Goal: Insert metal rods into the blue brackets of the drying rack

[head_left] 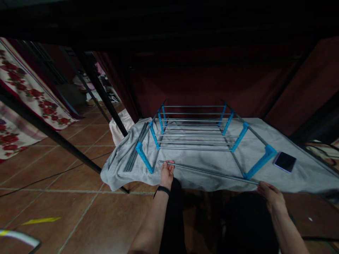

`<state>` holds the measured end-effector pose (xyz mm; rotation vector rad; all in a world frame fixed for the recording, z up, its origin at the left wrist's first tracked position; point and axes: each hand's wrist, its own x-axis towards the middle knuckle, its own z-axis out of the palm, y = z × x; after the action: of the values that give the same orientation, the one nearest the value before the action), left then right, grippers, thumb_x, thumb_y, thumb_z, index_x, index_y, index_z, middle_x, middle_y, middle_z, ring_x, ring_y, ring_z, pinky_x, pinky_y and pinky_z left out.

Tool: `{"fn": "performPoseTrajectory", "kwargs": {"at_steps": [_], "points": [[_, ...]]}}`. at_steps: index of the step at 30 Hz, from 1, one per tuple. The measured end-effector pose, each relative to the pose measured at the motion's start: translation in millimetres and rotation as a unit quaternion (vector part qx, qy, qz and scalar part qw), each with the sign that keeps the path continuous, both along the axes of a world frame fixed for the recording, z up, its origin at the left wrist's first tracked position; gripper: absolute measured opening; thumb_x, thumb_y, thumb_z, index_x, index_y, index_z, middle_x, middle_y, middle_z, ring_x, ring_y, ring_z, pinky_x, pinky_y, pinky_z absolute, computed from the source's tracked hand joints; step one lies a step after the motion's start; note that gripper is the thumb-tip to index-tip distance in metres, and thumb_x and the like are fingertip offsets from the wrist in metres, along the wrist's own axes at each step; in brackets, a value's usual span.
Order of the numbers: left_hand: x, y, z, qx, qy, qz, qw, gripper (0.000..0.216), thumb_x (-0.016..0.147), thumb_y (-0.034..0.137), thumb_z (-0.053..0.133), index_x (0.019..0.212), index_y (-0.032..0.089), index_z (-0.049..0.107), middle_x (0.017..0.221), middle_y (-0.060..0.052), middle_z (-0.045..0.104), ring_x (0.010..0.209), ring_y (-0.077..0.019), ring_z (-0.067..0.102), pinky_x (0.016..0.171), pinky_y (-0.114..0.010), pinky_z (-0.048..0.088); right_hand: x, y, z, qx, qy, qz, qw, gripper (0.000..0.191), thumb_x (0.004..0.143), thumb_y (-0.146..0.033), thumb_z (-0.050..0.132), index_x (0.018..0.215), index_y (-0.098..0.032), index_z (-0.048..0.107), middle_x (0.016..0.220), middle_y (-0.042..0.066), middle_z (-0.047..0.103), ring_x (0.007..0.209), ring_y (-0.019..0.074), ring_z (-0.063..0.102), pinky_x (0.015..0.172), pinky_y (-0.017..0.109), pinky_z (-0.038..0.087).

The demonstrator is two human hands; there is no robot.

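Note:
A thin grey metal rod (212, 172) spans the space between my two hands, in front of a partly built rack. My left hand (166, 173) grips it near its left end, fingers closed round it. At the right end my right hand (270, 193) pinches the rod. The rack has blue plastic brackets (144, 158) joined by several grey cross rods (196, 149) and lies on a grey cloth (206, 158). The front right blue bracket (259, 164) sits just behind the held rod; whether they touch I cannot tell.
Several loose grey rods (135, 150) lie on the cloth left of the rack. A phone (285, 162) rests at the right. Black metal posts (100, 91) stand at the left, and a dark frame hangs overhead. Below are brown floor tiles (111, 218).

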<state>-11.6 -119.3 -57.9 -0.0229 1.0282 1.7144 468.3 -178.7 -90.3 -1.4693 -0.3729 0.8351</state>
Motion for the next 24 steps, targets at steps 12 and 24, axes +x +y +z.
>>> {"fn": "performPoseTrajectory", "kwargs": {"at_steps": [12,24], "points": [[-0.4,-5.6,3.8,0.018,0.019,-0.032,0.999,0.016,0.1,0.015,0.06,0.086,0.016,0.067,0.082,-0.007,0.076,0.074,-0.0123,0.074,0.072,-0.022,0.058,-20.9,5.1,21.0,-0.049,-0.044,0.067,0.996,0.045,0.045,-0.044,0.086,0.077,-0.019,0.066,0.06,-0.002,0.064,0.054,0.0123,0.057,0.048,0.023,0.05],[1.7,-4.8,4.1,0.026,0.031,-0.062,0.997,0.013,0.097,0.011,0.065,0.085,0.017,0.065,0.083,-0.007,0.076,0.072,-0.0113,0.074,0.073,-0.021,0.058,-32.3,11.2,23.3,-0.057,-0.092,0.159,0.981,0.042,0.051,-0.044,0.082,0.082,-0.02,0.067,0.061,0.0,0.065,0.054,0.0126,0.057,0.052,0.024,0.049]]}}
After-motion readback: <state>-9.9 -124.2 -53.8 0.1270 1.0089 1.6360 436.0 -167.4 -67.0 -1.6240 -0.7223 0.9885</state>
